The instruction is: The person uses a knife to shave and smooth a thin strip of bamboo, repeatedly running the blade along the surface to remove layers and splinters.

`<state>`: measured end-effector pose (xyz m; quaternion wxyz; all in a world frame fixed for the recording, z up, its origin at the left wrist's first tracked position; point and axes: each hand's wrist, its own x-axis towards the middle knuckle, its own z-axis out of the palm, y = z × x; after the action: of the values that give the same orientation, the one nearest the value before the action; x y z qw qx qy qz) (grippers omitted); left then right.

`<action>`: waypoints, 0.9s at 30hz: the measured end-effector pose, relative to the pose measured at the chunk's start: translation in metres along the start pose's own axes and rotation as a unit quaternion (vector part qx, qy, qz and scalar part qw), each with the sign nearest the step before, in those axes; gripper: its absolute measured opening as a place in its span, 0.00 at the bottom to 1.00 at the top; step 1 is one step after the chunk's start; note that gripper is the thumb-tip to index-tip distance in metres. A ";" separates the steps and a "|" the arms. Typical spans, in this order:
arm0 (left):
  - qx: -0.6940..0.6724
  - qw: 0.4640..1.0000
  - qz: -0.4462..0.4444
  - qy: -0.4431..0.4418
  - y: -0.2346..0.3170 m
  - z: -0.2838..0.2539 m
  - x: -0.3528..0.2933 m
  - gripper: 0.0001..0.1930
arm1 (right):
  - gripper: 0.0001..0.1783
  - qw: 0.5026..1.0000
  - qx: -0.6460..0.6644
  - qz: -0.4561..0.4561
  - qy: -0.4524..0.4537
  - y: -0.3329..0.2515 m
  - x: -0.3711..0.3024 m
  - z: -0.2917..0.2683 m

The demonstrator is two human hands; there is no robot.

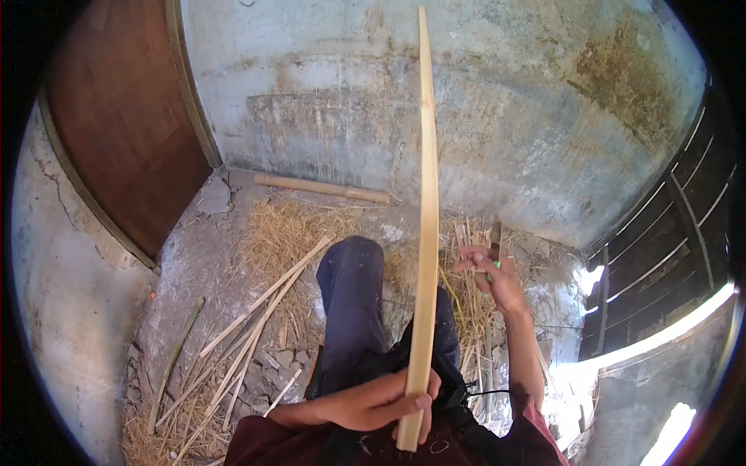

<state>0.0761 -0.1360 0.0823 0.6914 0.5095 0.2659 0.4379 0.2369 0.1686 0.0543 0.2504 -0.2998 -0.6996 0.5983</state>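
A long pale bamboo strip (428,225) stands lengthwise in front of me, its thin far end reaching up across the view of the wall. My left hand (381,404) is closed around its wide lower end, close to my body. My right hand (501,283) is off to the right of the strip and apart from it. It grips a knife (495,236) with a green handle, the blade pointing away from me, while a finger or two stretch out to the left.
Split bamboo strips (260,330) and straw shavings (280,233) litter the floor at the left, with a green stick (180,349) among them. A bamboo pole (322,189) lies along the stained wall (334,109). A brown door (124,109) is at left, dark slats (660,248) at right.
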 end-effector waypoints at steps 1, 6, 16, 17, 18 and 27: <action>0.017 1.000 -0.009 -0.019 -0.005 -0.002 0.000 0.13 | 0.22 1.000 -0.017 0.010 0.002 0.007 -0.001 -0.002; 0.095 0.995 0.017 -0.006 -0.021 -0.007 -0.005 0.14 | 0.20 0.997 -0.057 0.046 -0.025 0.025 -0.003 -0.005; 0.110 0.993 -0.002 -0.045 -0.016 -0.022 -0.030 0.14 | 0.18 0.993 -0.065 0.038 -0.090 0.038 0.009 0.026; 0.103 0.994 -0.001 -0.048 -0.017 -0.020 -0.033 0.13 | 0.18 0.992 -0.071 0.031 -0.100 0.035 0.009 0.033; 0.101 0.994 -0.020 -0.046 -0.018 -0.019 -0.035 0.14 | 0.17 0.988 -0.114 0.021 -0.106 0.028 0.008 0.037; 0.103 0.994 0.003 -0.038 -0.024 -0.020 -0.044 0.14 | 0.22 0.992 -0.035 0.070 -0.098 -0.002 0.002 0.051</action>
<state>0.0474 -0.1673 0.0495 0.6433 0.5952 0.2815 0.3908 0.1991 0.1351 0.0478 0.1279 -0.2964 -0.7186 0.6160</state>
